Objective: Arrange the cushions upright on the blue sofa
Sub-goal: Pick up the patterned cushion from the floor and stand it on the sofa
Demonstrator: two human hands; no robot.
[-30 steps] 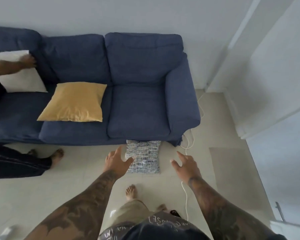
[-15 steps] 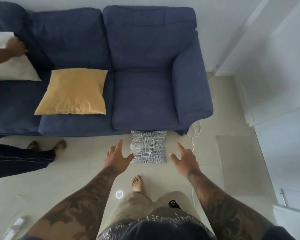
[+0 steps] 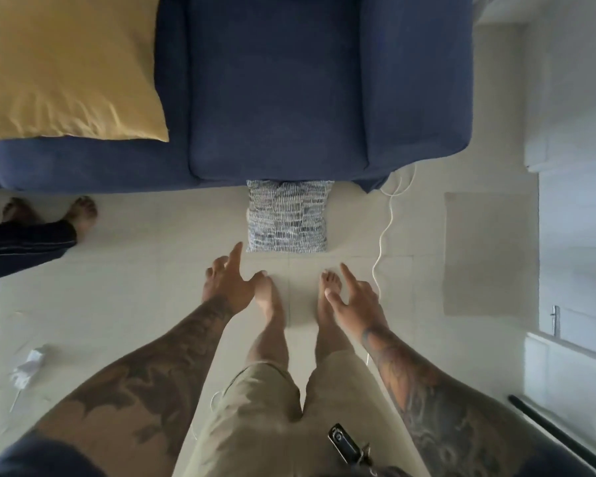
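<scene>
- While both hands reach down empty, the patterned cushion (image 3: 287, 216) lies on the floor against the blue sofa (image 3: 279, 98).
- Left hand (image 3: 228, 282), fingers spread, is nearer (forefinger almost touching a corner).
- Right hand (image 3: 353, 294), also spread, hovers farther back.

Pale floor tiles (image 3: 135, 297) meet white wall panels (image 3: 572, 98) at right; a white cable (image 3: 386, 232) trails across the floor in soft daylight.
</scene>
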